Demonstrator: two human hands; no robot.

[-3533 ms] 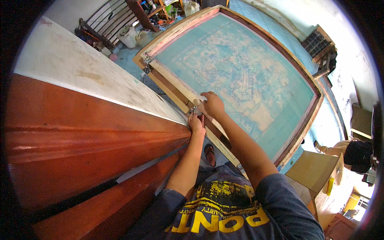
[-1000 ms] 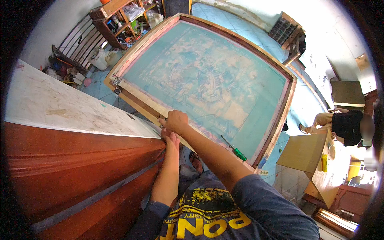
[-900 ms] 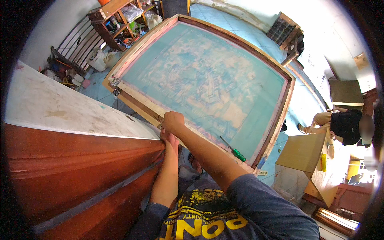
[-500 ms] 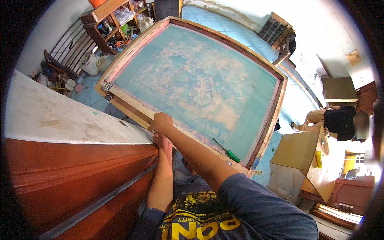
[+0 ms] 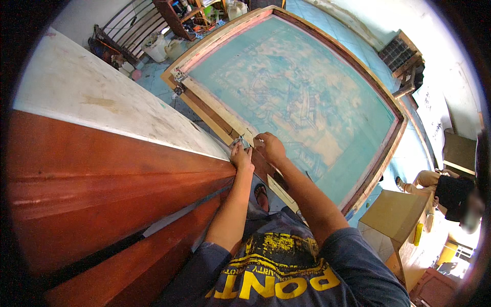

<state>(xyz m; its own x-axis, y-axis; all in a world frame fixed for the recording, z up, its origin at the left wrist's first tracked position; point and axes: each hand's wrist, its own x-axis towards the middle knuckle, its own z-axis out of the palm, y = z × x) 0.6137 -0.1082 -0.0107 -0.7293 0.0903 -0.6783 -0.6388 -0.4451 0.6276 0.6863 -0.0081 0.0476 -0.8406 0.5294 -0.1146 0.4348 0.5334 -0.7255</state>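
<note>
A large wooden-framed printing screen point(image 5: 353, 169), its mesh blue-green with a pale picture, lies tilted in front of me. At its near edge, my left hand point(image 5: 242, 156) has its fingers closed around a small metal hinge clamp point(image 5: 240, 140). Just right of it, my right hand point(image 5: 272, 147) is curled above the frame's wooden edge, fingers pinched together. A small pale bit shows at those fingertips, too small to name. Another metal hinge clamp point(image 5: 178, 77) sits at the frame's left corner. Of a screwdriver, only the shaft point(image 5: 309, 176) shows past my right forearm.
A white-topped table point(image 5: 102, 102) with red-brown sides stands close on my left. Cluttered shelves point(image 5: 189, 15) are at the back. On the right, a person in a dark shirt point(image 5: 452, 194) sits near an open cardboard box point(image 5: 391, 217). A wooden crate point(image 5: 400, 55) stands by the wall.
My hands, earlier stacked together at the frame's edge, are now side by side, and the metal hinge clamp shows. My right forearm now covers most of the screwdriver. The whole view has shifted.
</note>
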